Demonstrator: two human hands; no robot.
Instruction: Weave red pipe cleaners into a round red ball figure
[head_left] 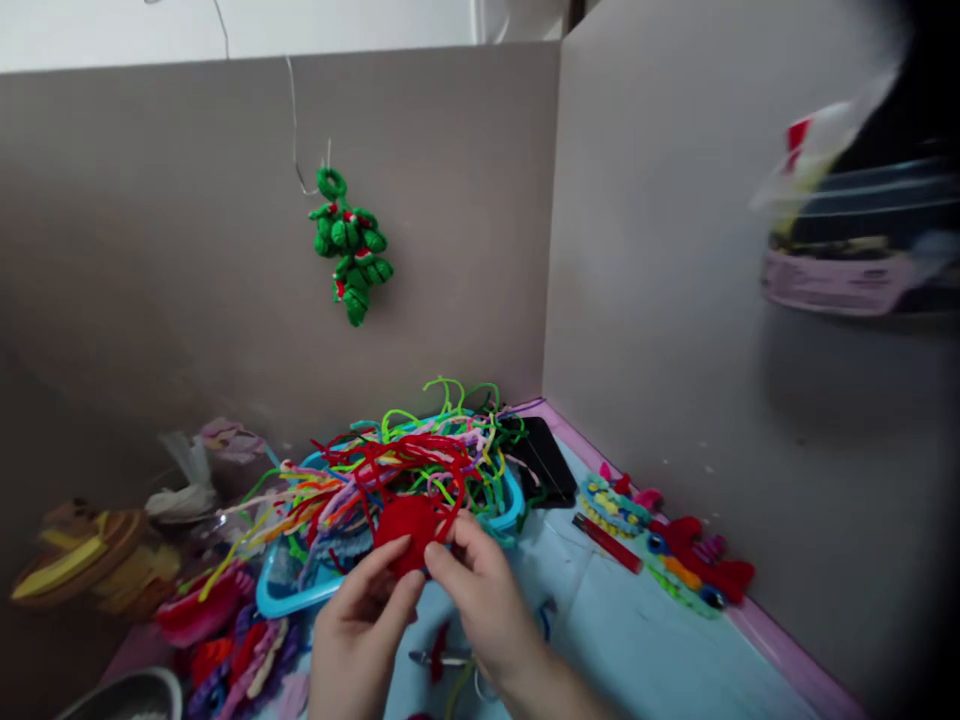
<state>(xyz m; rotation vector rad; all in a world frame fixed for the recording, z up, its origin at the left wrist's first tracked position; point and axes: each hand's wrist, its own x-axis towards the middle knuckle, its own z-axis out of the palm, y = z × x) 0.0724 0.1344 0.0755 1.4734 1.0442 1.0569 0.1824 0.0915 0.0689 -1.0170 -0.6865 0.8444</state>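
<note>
"Head camera: what fills most of it?"

"Grey walls (450, 250), meeting in a corner behind a pale blue tabletop (622, 640)."

"And on that?"

"A blue basket (289, 604), heaped with loose yarn (431, 450) in red, green, orange and purple, some trailing over its rim."

"Where are the hands?"

"At the near side of the basket. The left hand (364, 620) pinches the lower part of a red piece (403, 522) between thumb and fingers; the right hand (480, 585) grips its right side likewise."

"Smaller things?"

"A bunch of green ornaments (358, 240) hangs against the back wall. Next, a black slab (549, 468) lies just right of the basket. Whether the red strands above the held piece belong to it, I cannot tell. Last, a red pen (609, 544) lies near the slab."
</note>
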